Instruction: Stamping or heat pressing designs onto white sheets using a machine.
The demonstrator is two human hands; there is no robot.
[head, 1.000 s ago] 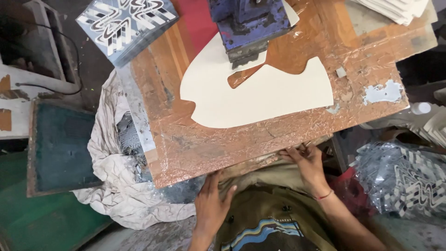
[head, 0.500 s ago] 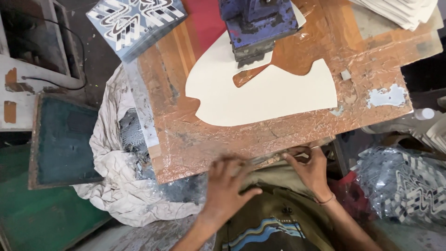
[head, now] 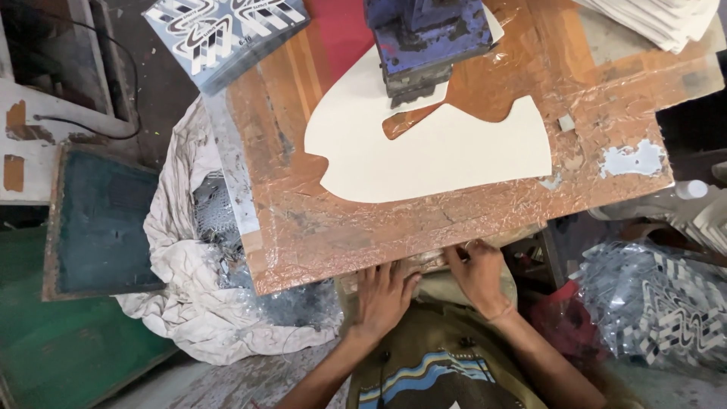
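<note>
Counter (head: 424,220) carries a cream cut-out sheet (head: 454,151) mid-surface, its top under the blue press (head: 428,34); not lifted yet. Both hands at the near edge: left hand (head: 381,295) flat, fingers spread; right hand (head: 478,274) possibly pinching something small. Far-right paper stack (head: 666,19) cropped.

A table (head: 318,227) is centred in the frame. A cut sheet (head: 447,155) is laid on it, with a press (head: 428,38) set on the sheet's upper edge. A printed stack (head: 223,30) is placed at upper left, a paper stack (head: 666,19) at upper right. A cloth (head: 189,303) is draped left of the table, a frame (head: 102,220) beyond it. Both hands, left (head: 382,299) and right (head: 477,276), are held at the table's lower edge.
</note>
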